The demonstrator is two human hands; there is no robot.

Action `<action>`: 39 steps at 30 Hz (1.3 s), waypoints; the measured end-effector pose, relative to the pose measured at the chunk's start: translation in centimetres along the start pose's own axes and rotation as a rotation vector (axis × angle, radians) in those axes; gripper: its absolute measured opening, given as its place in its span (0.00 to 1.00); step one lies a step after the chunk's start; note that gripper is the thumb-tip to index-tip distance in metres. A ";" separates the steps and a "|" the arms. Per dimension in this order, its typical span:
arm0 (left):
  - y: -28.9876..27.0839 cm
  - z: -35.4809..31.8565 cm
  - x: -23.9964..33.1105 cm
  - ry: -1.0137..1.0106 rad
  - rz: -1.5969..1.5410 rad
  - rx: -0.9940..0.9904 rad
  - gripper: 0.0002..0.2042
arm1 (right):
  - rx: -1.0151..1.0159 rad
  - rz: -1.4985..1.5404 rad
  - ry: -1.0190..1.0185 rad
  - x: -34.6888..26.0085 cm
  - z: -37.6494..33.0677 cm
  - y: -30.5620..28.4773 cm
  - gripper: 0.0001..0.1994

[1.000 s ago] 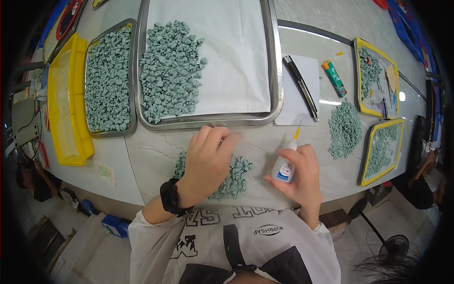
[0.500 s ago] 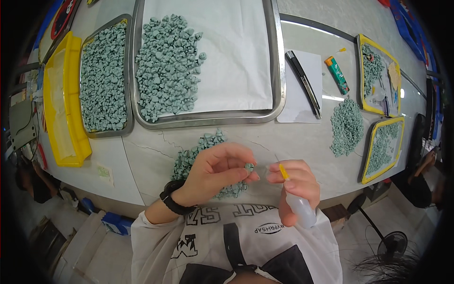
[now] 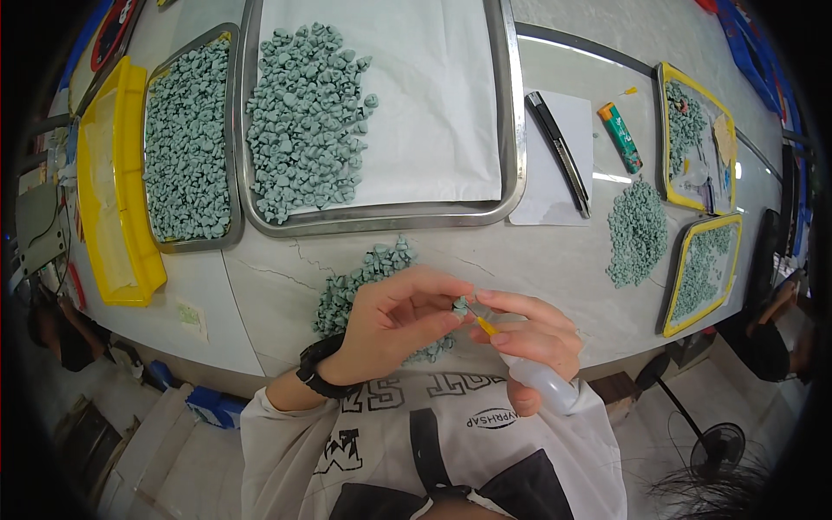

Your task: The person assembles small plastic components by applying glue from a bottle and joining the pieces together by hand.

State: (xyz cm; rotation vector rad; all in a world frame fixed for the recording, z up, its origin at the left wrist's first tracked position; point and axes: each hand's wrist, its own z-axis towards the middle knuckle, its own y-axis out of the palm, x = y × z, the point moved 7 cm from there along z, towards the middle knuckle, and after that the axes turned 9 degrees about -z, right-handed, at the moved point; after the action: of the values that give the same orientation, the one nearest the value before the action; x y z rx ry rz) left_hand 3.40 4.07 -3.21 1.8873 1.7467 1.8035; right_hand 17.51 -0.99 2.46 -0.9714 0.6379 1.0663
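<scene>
Between thumb and fingers, my left hand (image 3: 407, 316) pinches a small grey-green piece (image 3: 459, 306). My right hand (image 3: 537, 334) is closed around a translucent squeeze bottle (image 3: 544, 386) with a yellow needle tip (image 3: 487, 326). The thin needle points at the small piece, close to it or touching; I cannot tell which. Under and behind my left hand lies a pile of similar grey-green pieces (image 3: 347, 299) on the table, partly hidden by the hand.
Ahead is a metal tray (image 3: 390, 214) lined with white paper, with many grey-green pieces on it. At left stand a filled tray (image 3: 234, 173) and a yellow bin (image 3: 121, 208). A utility knife (image 3: 559, 156), lighter (image 3: 620, 139), small-piece heap (image 3: 637, 234) and yellow-rimmed trays (image 3: 666, 325) lie right.
My right hand has moved left with the squeeze bottle, and the needle tip has swung down and left to the small piece. My left hand has stayed nearly in place.
</scene>
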 end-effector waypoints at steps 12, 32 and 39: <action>0.1 0.0 0.0 0.023 -0.051 0.006 0.15 | -0.041 0.038 0.050 0.2 -0.2 0.1 0.21; 0.2 -0.2 0.1 -0.027 -0.051 0.010 0.14 | -0.004 0.037 0.028 0.2 -0.2 0.0 0.20; 0.5 0.0 0.0 -0.035 -0.045 0.028 0.13 | 0.008 -0.014 0.077 -0.4 -0.1 -1.6 0.18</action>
State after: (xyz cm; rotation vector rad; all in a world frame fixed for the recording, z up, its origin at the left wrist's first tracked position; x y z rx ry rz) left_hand 3.77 3.90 -2.84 1.8619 1.7977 1.7296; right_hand 18.89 -1.48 3.30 -1.0126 0.6967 1.0176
